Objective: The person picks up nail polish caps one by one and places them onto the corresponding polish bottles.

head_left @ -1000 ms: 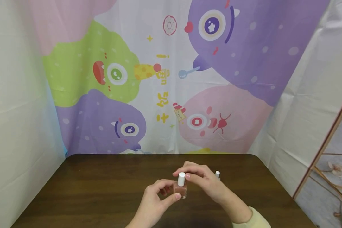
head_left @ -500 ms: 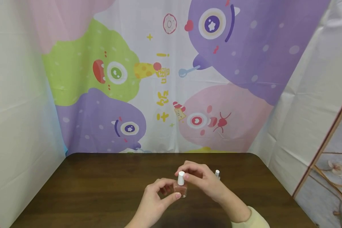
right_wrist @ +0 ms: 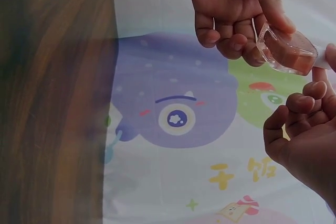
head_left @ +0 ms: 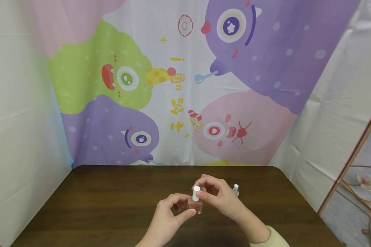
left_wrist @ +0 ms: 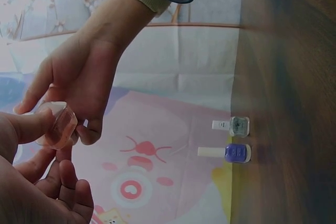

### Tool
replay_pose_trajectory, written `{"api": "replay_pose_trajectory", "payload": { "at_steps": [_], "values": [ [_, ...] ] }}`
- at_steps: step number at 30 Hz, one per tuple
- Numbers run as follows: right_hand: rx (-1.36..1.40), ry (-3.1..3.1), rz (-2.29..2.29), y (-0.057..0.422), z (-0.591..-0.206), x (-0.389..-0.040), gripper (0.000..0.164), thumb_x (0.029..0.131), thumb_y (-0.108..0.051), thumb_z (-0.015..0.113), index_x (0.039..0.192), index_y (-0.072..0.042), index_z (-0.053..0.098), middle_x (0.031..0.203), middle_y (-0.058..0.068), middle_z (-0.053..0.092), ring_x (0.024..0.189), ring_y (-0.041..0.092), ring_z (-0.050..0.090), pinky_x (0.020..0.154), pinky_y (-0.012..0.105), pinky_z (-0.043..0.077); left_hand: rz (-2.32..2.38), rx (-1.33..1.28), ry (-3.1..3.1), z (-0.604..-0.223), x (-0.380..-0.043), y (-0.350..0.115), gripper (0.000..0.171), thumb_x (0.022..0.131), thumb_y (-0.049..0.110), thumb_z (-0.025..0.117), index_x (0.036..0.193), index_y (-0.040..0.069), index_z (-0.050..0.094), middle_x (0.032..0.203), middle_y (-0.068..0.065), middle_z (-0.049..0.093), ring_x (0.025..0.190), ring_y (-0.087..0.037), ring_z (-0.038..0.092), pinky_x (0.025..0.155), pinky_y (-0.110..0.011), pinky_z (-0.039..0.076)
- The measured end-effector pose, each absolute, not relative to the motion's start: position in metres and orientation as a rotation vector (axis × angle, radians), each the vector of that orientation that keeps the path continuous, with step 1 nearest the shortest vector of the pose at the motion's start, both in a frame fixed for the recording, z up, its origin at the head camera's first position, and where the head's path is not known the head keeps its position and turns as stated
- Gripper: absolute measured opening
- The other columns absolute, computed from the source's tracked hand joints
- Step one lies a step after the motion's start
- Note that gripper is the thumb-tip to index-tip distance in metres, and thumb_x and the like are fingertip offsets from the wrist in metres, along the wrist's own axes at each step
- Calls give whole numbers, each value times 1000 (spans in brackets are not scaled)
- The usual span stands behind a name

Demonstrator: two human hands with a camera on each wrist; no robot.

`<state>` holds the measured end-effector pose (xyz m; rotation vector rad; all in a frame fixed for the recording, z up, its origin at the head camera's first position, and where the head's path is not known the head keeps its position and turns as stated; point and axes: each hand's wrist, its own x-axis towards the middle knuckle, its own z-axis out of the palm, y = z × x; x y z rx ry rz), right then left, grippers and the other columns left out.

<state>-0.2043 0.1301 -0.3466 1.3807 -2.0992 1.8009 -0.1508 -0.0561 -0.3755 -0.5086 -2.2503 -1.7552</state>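
Observation:
A bottle of brownish-pink nail polish (head_left: 195, 205) with a white cap (head_left: 196, 193) is held up above the table. My left hand (head_left: 170, 216) pinches the glass body between thumb and fingers. My right hand (head_left: 221, 199) pinches the white cap from the right, thumb on its near side. In the right wrist view the glass bottle (right_wrist: 287, 51) lies between the left thumb and fingers, with the cap at the right fingertips. The left wrist view shows the bottle (left_wrist: 62, 127) partly covered by the left thumb.
Two more nail polish bottles stand on the dark wooden table (head_left: 111, 206): a purple one (left_wrist: 238, 153) and a clear greyish one (left_wrist: 240, 126). In the head view a white-capped bottle (head_left: 236, 188) shows behind my right hand. A cartoon-print curtain (head_left: 173, 147) hangs behind the table.
My right fingers have shifted slightly around the white cap, the thumb moving a little further across it. The left hand and the bottle stay nearly in place.

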Motion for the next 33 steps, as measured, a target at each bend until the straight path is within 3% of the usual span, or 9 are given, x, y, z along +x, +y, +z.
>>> {"api": "replay_pose_trajectory", "payload": {
  "at_steps": [7,26,33],
  "values": [
    [1345,-2132,1769,129,-348,-205,7,91,-5,59,98,-3,58,83,-3,48,76,4,49,61,24,46,-1758,-501,-2236,-376,-151,-56,21,74,20,80,93,19,70,81,6,62,75,-13,53,71,-24,44],
    [1249,-2167,1811,125,-345,-201,16,85,-3,67,90,-4,52,79,-1,44,69,4,44,51,25,37,-1699,-478,-2279,-377,-151,-56,22,73,24,81,91,25,69,80,11,63,75,-13,53,72,-27,45],
    [1261,-2170,1821,125,-344,-202,17,84,-2,68,90,-4,52,80,0,44,71,4,46,54,23,39,-1730,-486,-2244,-376,-150,-56,22,73,23,81,92,21,70,80,8,62,74,-14,53,71,-25,44]
  ]
}}
